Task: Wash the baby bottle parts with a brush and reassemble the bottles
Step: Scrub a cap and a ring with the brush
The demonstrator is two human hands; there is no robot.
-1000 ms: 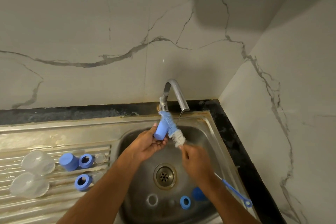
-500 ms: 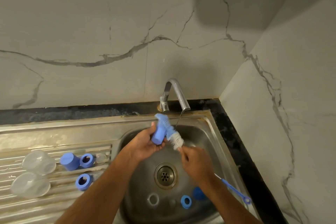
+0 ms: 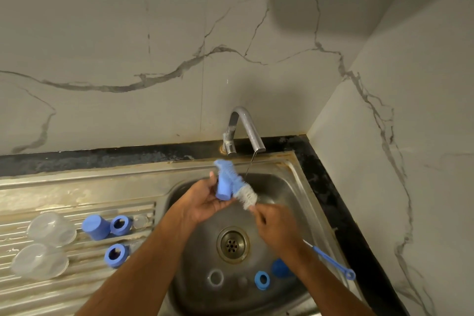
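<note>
I am holding a blue cap (image 3: 222, 188) over the sink (image 3: 295, 187) in my left hand (image 3: 202, 202), fingers curled around it, just below the tap (image 3: 246, 128). My right hand (image 3: 275, 226) is gripping the brush (image 3: 237, 182) by its handle, with the bristles lying against the cap. A blue ring (image 3: 262, 280) is lying in the basin near its front edge. Two clear bottles (image 3: 51, 229) are resting at the drainboard's left edge.

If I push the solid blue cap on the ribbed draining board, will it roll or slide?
The blue cap lies tilted on its side, so it would probably roll in a curve. The draining board is ribbed, which may check it. It looks like light plastic, so it should move easily.
</note>
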